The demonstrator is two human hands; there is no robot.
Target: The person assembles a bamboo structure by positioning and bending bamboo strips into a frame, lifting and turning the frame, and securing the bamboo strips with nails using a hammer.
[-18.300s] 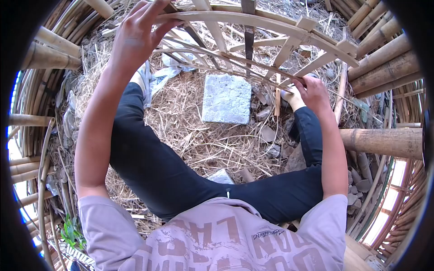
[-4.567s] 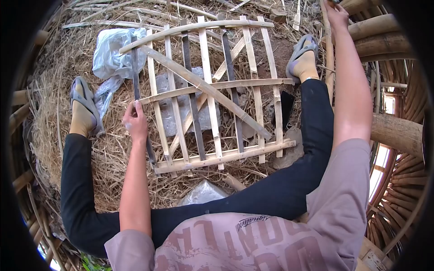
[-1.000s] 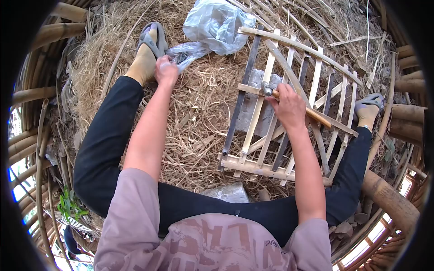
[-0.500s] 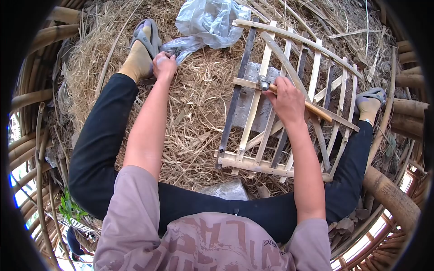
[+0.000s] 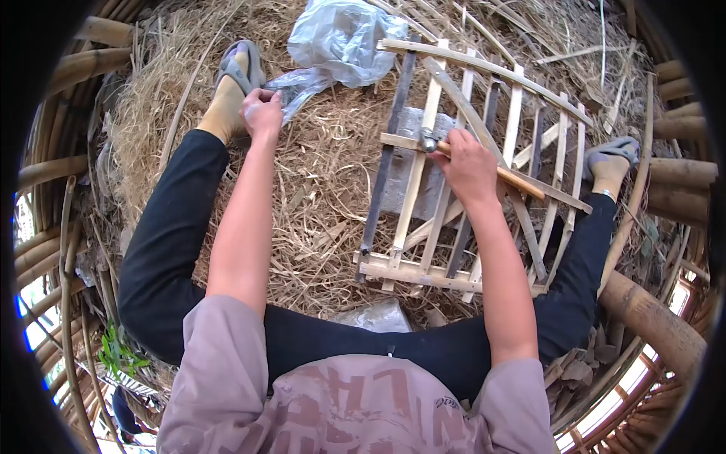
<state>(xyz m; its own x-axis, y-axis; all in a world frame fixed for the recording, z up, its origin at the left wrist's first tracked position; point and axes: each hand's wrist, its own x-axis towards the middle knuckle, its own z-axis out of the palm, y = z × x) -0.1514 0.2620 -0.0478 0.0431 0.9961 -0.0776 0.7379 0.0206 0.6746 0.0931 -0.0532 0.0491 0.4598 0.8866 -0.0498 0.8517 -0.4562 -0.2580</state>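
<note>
My right hand (image 5: 466, 168) is closed around a hammer (image 5: 522, 184) with a wooden handle. The metal head rests at the crosspiece of a slatted bamboo frame (image 5: 412, 200), over a grey block (image 5: 408, 178) that shows beneath the slats. Beside the left foot, my left hand (image 5: 262, 113) has its fingers pinched together at the tail of a clear plastic bag (image 5: 344, 38). What those fingers hold, if anything, is too small to make out.
Dry shavings (image 5: 302, 204) cover the ground between my legs. A second grey block (image 5: 378, 316) lies near my lap. Bamboo poles (image 5: 650, 318) form walls on both sides. My sandaled feet flank the work, the right one (image 5: 611, 159) at the frame's far side.
My left hand has drawn slightly left and down from the bag's tail. My right hand keeps the hammer at the same spot on the frame; the whole view has shifted a little.
</note>
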